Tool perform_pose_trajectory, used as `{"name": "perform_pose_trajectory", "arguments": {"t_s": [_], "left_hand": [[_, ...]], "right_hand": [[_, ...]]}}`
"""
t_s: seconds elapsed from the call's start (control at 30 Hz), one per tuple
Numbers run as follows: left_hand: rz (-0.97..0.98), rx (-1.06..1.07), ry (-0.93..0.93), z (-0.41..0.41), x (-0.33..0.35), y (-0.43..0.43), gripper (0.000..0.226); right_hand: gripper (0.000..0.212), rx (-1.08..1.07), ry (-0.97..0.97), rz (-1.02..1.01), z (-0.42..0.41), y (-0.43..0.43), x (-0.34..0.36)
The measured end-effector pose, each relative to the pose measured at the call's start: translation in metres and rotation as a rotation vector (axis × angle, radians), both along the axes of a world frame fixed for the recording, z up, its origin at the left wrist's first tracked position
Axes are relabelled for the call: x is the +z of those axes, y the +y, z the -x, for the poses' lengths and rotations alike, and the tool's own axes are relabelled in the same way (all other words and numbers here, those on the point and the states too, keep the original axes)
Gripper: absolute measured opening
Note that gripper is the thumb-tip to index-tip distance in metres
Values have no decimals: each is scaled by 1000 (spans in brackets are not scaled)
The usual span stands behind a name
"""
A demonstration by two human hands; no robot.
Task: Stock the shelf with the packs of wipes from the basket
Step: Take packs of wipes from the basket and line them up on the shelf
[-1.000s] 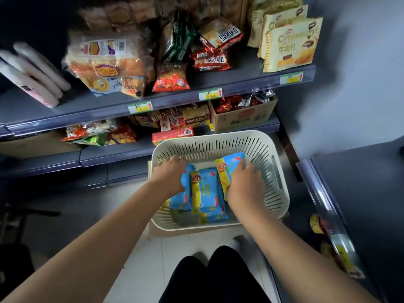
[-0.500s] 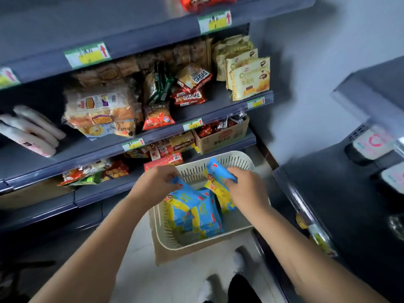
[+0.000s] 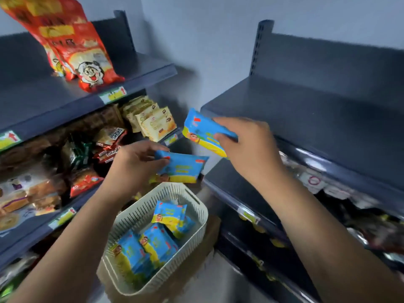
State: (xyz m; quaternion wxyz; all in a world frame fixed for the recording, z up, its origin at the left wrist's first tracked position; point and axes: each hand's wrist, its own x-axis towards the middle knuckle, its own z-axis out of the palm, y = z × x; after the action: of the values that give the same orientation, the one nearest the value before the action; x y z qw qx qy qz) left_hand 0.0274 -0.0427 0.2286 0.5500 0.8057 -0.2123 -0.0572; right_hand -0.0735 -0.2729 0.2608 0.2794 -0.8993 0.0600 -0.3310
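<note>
Packs of wipes sit in both our hands: the right hand (image 3: 251, 147) grips one pack (image 3: 203, 133), long axis tilting down to the right, beside the bare dark shelf (image 3: 306, 119); the left hand (image 3: 135, 162) grips another pack (image 3: 182, 168), lying nearly level. Below, the cream basket (image 3: 196, 217) holds more packs (image 3: 153, 241).

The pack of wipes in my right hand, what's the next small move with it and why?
Probably carry it forward and set it flat on the bare dark shelf just ahead. The right hand holds its pack at that shelf's front edge, while the left hand holds a second pack above the basket.
</note>
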Motion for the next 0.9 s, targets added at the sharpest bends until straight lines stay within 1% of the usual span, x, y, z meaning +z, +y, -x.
{"name": "perform_pose_trajectory", "arguments": {"t_s": [0.1,0.17,0.33,0.47,0.6,0.77,0.9], "left_hand": [[152,-125,20,26,35,-52,18],[203,-218,11,43,53,-88,19],[218,-398,-36,86,81,-187,24],[218,-559,-45,146,95,-278,26],[239,-710,-27,222,108,-366,23],[294,-820,30,299,111,-459,20],[216,-843,59,330,93,-510,17]], "right_hand": [[38,-110,-42,84,42,-34,31],[39,-185,-47,146,75,-57,46],[39,-379,-60,277,167,-122,74],[39,-546,-30,391,251,-182,86],[39,-665,-6,395,336,-240,97],[39,-773,6,395,418,-305,111],[37,-831,74,381,453,-335,118]]}}
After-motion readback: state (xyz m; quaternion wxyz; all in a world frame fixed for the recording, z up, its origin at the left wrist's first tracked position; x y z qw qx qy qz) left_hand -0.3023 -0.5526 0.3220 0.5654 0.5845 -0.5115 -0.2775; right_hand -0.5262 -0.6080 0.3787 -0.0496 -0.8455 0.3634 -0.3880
